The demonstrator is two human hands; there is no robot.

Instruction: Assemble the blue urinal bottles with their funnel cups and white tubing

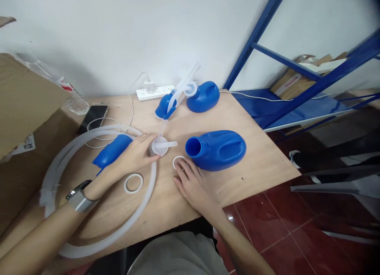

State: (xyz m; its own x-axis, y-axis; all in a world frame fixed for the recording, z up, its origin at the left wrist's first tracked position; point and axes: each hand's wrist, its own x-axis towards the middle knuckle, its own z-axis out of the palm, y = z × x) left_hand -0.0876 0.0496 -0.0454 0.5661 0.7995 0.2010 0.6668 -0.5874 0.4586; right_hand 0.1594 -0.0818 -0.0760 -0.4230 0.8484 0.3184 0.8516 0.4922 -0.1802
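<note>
My left hand grips a translucent white cap with a short spout pointing right. Its fingers are closed around the cap's side. On the tabletop, my right hand rests with fingers stretched out, its fingertips at a white ring. Just beyond that hand a blue plastic urinal bottle lies on its side, its uncapped mouth facing left. A second white ring lies near my left forearm. Under the left wrist, partly hidden, is a blue plastic piece.
A clear hose curls over the table's left side. Toward the wall are a capped blue bottle, another blue part, a power strip and a phone. A cardboard box stands left; a blue metal frame rises right.
</note>
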